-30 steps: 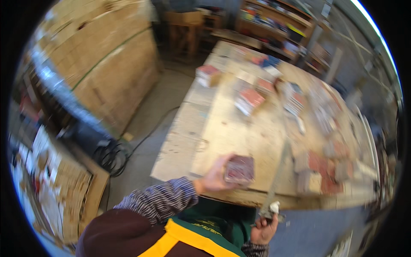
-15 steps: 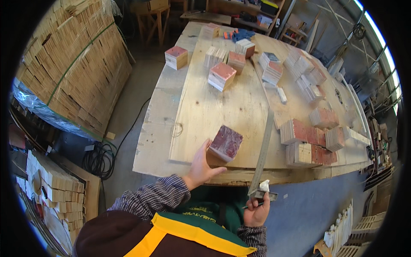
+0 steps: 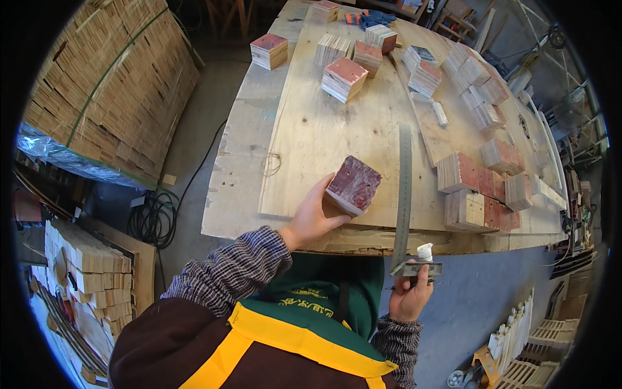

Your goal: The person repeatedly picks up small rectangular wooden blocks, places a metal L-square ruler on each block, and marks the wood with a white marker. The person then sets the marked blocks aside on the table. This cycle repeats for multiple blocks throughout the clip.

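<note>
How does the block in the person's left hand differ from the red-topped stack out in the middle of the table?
The dark red-topped block is tilted and gripped by the left hand at the table's near edge; the red-topped stack lies flat, untouched, farther off. The block's face is darker, the stack's paler pink. Both show layered pale wood sides.

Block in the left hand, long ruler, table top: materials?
Block: looks like stacked plywood pieces, dark red coated face, pale layered edges. Ruler: likely steel, dull grey, thin and straight, held by the right hand. Table top: bare plywood sheet, pale grain, unfinished. Left hand grips the block.
</note>
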Demonstrator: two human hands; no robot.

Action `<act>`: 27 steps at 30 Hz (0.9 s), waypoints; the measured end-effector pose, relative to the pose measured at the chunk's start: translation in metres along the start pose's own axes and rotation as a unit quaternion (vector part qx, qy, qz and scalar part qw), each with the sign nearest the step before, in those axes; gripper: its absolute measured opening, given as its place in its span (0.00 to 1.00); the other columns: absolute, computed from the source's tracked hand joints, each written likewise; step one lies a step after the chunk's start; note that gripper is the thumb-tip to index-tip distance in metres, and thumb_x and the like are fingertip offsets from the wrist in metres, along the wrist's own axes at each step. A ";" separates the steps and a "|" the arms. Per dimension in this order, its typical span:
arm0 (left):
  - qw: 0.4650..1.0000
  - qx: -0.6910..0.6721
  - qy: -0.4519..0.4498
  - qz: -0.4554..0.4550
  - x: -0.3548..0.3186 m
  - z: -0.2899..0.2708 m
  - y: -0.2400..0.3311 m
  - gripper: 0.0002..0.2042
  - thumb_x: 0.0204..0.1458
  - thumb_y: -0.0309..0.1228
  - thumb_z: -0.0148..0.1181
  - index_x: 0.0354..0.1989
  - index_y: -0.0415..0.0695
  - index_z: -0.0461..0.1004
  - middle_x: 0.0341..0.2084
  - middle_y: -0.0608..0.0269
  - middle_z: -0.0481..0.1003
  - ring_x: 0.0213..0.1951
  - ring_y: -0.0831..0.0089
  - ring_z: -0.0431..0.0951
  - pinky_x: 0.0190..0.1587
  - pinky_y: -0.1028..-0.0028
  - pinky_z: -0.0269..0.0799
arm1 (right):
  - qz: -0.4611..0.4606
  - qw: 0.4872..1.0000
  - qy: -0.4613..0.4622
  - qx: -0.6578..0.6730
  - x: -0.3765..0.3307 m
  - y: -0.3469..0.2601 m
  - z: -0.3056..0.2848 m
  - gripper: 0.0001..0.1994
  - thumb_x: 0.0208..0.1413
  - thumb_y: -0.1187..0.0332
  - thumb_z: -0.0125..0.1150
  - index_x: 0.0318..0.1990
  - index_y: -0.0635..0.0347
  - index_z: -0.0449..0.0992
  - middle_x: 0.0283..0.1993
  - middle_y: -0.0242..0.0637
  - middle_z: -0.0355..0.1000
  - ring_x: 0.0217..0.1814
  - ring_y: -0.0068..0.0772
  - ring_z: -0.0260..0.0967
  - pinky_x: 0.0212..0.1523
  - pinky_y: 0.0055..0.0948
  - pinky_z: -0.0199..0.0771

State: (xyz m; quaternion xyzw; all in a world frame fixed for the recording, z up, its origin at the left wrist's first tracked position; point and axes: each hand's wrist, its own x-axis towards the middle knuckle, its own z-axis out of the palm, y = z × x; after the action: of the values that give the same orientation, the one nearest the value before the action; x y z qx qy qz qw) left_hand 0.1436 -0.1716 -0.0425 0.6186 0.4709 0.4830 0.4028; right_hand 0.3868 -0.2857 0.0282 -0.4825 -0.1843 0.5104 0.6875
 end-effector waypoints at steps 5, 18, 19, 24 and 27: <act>0.995 -0.086 -0.046 -0.011 0.015 -0.003 -0.003 0.35 0.51 0.23 0.66 0.68 0.38 0.55 0.57 0.48 0.70 0.56 0.62 0.73 0.59 0.67 0.68 | -0.037 0.999 -0.019 0.006 0.012 -0.005 0.009 0.10 0.69 0.61 0.52 0.41 0.58 0.69 0.26 0.26 0.66 0.19 0.16 0.53 0.18 0.20 0.52; 0.997 -0.082 -0.005 -0.013 0.022 -0.014 -0.023 0.30 0.54 0.26 0.63 0.66 0.36 0.61 0.54 0.50 0.74 0.54 0.64 0.75 0.57 0.70 0.71 | -0.025 0.999 0.011 0.017 0.009 -0.011 -0.003 0.09 0.69 0.61 0.51 0.40 0.57 0.69 0.28 0.26 0.67 0.20 0.15 0.54 0.17 0.19 0.51; 0.992 -0.113 0.018 -0.054 0.018 -0.009 -0.019 0.33 0.51 0.30 0.68 0.65 0.35 0.61 0.52 0.47 0.74 0.54 0.59 0.75 0.57 0.69 0.71 | -0.024 1.000 0.010 0.008 0.008 -0.011 -0.005 0.09 0.69 0.61 0.51 0.41 0.58 0.69 0.28 0.26 0.67 0.20 0.15 0.54 0.17 0.19 0.51; 0.973 0.214 0.078 -0.045 -0.001 0.016 0.008 0.54 0.33 0.44 0.78 0.68 0.36 0.51 0.59 0.44 0.64 0.63 0.50 0.61 0.65 0.60 0.56 | -0.025 1.000 0.009 0.006 0.001 -0.011 -0.010 0.11 0.69 0.61 0.51 0.43 0.60 0.70 0.30 0.27 0.69 0.20 0.15 0.54 0.17 0.19 0.51; 0.966 0.229 0.099 -0.062 0.005 0.028 0.019 0.56 0.31 0.44 0.79 0.67 0.35 0.50 0.58 0.44 0.62 0.62 0.50 0.60 0.64 0.58 0.56 | -0.018 0.999 0.027 0.019 -0.003 -0.012 -0.009 0.11 0.69 0.62 0.51 0.44 0.61 0.70 0.31 0.29 0.71 0.20 0.15 0.54 0.17 0.19 0.51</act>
State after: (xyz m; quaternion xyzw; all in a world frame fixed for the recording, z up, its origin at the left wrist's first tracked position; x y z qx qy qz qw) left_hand 0.1749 -0.1721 -0.0289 0.6131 0.6437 0.3956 0.2307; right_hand 0.3980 -0.2929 0.0350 -0.4792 -0.1649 0.4883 0.7105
